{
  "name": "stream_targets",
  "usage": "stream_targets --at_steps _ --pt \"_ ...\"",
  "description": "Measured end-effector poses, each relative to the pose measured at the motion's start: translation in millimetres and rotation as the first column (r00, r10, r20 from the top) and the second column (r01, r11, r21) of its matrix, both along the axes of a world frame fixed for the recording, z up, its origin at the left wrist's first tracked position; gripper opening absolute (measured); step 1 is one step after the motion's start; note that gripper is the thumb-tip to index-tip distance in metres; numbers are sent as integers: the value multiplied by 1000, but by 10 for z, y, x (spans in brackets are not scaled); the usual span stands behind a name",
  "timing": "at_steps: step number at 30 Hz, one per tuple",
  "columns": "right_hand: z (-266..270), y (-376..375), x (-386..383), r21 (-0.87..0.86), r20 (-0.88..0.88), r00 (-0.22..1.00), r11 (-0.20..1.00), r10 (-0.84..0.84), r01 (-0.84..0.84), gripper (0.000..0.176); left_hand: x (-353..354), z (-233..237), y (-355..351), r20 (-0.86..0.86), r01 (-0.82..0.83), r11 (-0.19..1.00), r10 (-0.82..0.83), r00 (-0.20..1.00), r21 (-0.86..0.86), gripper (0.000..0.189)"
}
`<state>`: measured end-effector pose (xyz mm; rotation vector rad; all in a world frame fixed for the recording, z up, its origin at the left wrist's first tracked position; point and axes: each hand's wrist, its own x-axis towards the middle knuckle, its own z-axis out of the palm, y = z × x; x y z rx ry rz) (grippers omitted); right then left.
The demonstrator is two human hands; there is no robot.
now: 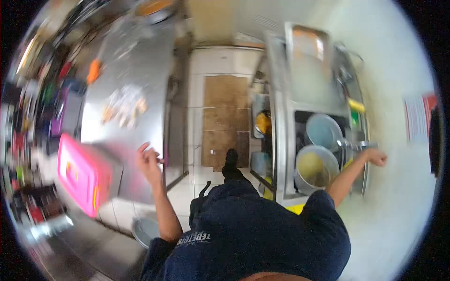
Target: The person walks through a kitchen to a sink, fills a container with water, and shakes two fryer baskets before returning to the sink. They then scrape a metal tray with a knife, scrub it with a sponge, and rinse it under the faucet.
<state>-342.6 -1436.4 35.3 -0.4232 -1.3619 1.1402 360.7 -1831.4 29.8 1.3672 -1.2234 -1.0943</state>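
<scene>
- The right hand [376, 157] is curling beside the tap [352, 144]; whether it is gripping anything, I cannot tell.
- The tap is lying just leftward, its long axis running from the wall [389, 126] toward the buckets [331, 161] in the sink [286, 154].
- The left hand [150, 163] is hanging empty, fingers loosely parted, near the table [145, 70] across the floor [196, 126].
</scene>
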Motion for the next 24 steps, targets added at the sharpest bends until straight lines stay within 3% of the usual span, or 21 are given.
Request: stream_targets --at_steps 1,2,4,5,6,7,8,9,10,11,12,13,14,15,17,18,20,22,24 --pt "242 -573 372 78 -137 987 994 80 -70 25 157 -16 148 -33 2 1000 -1 999 13 21" --pt "262 -1061 615 74 -140 977 986 161 -152 25 320 -14 314 -44 -23 1000 24 999 15 20" --pt "321 -1846 1156 165 15 907 893 422 -418 21 726 -26 706 -92 -41 998 46 995 51 19" --pt "239 -2237 1425 98 46 818 813 573 -574 19 952 -61 904 -131 -40 996 51 990 84 18" --pt "13 -2551 1642 238 97 663 629 743 -740 18 1171 -111 1109 -145 -110 992 119 982 67 15" --pt "-48 -2985 2154 290 51 659 620 750 -729 17 1463 -161 1335 -153 -155 986 163 975 58 15" --pt "-261 -3283 2531 293 195 553 490 810 -821 17 1756 -219 1569 -173 -221 972 231 957 74 14" --pt "-468 -3601 3051 113 231 364 347 902 -931 16 2030 -266 1797 -197 -280 955 294 935 93 13" --pt "-557 -3760 3653 193 398 218 151 891 -969 15 2332 -307 2025 -158 -364 926 375 913 94 10" --pt "-813 -3966 4053 250 438 -71 -197 896 -948 14 2675 -347 2268 -117 -448 889 457 882 96 11" --pt "-826 -4018 4769 193 682 -111 -324 723 -926 14 3021 -400 2510 -126 -479 873 488 864 96 11" --pt "-1046 -4106 5188 181 842 -209 -625 497 -759 20 3390 -452 2767 -161 -576 806 592 790 137 15" --pt "-818 -3998 5876 -208 920 -384 -739 75 -641 24 3724 -477 3030 -183 -668 721 693 697 184 19" --pt "-481 -3797 6623 -584 801 -464 -664 -378 -467 29 4000 -470 3277 -164 -709 678 735 658 193 19" --pt "-325 -3573 7546 -772 630 -172 -588 -757 -239 41 4505 -448 3627 -178 -813 574 815 552 104 27" --pt "-350 -3501 7912 -783 616 -133 -583 -777 -219 41 4735 -460 3736 -131 -841 537 840 527 59 26" --pt "-463 -3351 8554 -919 380 -13 -376 -925 -117 46 5042 -476 3833 -76 -910 411 910 407 45 23" --pt "-656 -3255 9111 -937 348 73 -348 -935 12 44 5329 -523 3801 -67 -955 292 955 289 50 21" --pt "-785 -3196 9557 -934 343 91 -329 -935 139 43 5623 -741 3689 -193 -949 313 934 301 35 19"
